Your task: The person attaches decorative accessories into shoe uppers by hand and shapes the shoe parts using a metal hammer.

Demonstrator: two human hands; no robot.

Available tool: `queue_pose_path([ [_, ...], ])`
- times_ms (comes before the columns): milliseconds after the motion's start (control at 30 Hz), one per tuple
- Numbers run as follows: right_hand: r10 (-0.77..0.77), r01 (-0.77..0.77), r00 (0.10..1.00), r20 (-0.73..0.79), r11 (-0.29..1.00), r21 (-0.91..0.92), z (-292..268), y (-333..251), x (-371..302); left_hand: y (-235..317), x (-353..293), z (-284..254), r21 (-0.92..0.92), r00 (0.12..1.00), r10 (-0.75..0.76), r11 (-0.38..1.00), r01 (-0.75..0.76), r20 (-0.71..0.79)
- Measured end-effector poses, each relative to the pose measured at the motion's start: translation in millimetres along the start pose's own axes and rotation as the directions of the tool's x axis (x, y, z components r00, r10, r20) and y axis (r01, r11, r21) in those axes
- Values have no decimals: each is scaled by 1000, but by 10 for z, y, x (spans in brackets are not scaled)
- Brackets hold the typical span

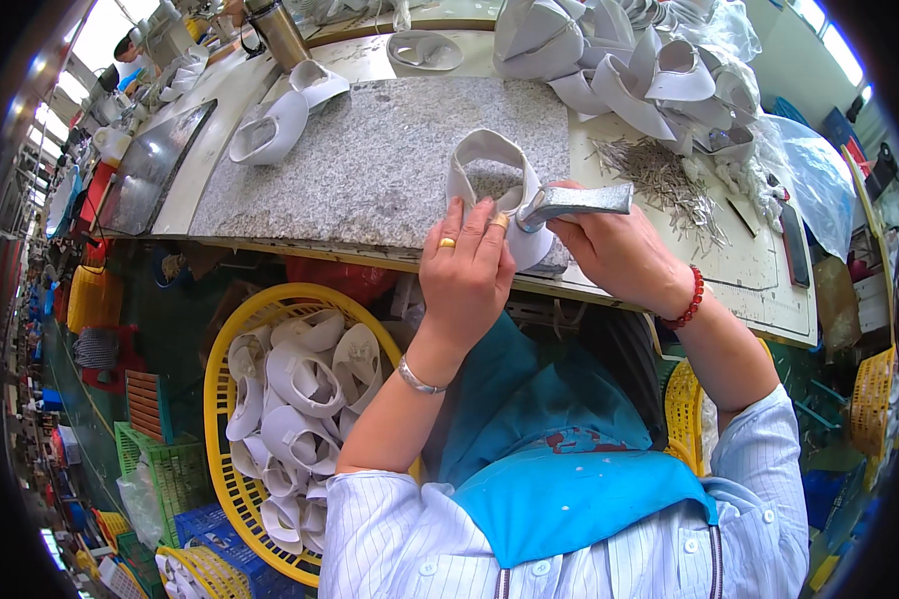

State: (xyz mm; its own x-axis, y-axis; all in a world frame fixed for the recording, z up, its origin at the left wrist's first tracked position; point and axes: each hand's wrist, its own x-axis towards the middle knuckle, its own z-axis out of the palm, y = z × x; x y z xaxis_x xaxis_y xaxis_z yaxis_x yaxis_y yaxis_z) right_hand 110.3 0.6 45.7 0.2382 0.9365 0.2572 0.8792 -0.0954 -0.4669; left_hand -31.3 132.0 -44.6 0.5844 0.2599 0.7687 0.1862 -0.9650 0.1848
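Right now, a white upper (526, 178) stands on the speckled slab (360, 150), close to its near edge and with its opening facing up. The left hand (466, 262) comes at it from seven o'clock, fingers laid on its near side; I cannot tell whether the thumb pinches it from below. The right hand (609, 250), at four o'clock, is closed around a hammer (589, 201), whose metal head reaches over the upper's right side; whether the two touch is unclear.

Farther out, slivers (659, 180) lie scattered on the table (759, 290) at three o'clock, with a phone (794, 245) beyond them. A pile of uppers (659, 75) sits between one and two o'clock. A single upper (425, 50) lies at eleven o'clock, and two more (272, 130) rest at ten o'clock, near a flask (278, 35). Down at seven o'clock, below table level, a yellow basket (213, 429) holds many more uppers (305, 379).
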Motion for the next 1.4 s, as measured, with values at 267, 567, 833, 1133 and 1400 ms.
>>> queue_pose_path([
  [267, -12, 19, 997, 83, 996, -91, -8, -75, 47, -32, 44, -40, -33, 999, 45, 998, -46, -15],
  [567, -55, 54, 998, -32, 998, -28, 39, -59, 92, -23, 60, -40, -41, 999, 35, 998, -37, -37],
  [833, -76, 76, 997, 14, 997, -4, -20, -24, 81, -40, 57, -21, -48, 998, 22, 999, -25, -63],
  [1133, -261, 307, 939, 225, 930, -200, -208, -85, 339, -88, 33, -43, -95, 999, 27, 995, -30, -31],
  [1400, -295, 328, 939, 179, 925, -194, -179, 48, 357, -48, -116, 9, -135, 994, -62, 990, 50, -87],
])
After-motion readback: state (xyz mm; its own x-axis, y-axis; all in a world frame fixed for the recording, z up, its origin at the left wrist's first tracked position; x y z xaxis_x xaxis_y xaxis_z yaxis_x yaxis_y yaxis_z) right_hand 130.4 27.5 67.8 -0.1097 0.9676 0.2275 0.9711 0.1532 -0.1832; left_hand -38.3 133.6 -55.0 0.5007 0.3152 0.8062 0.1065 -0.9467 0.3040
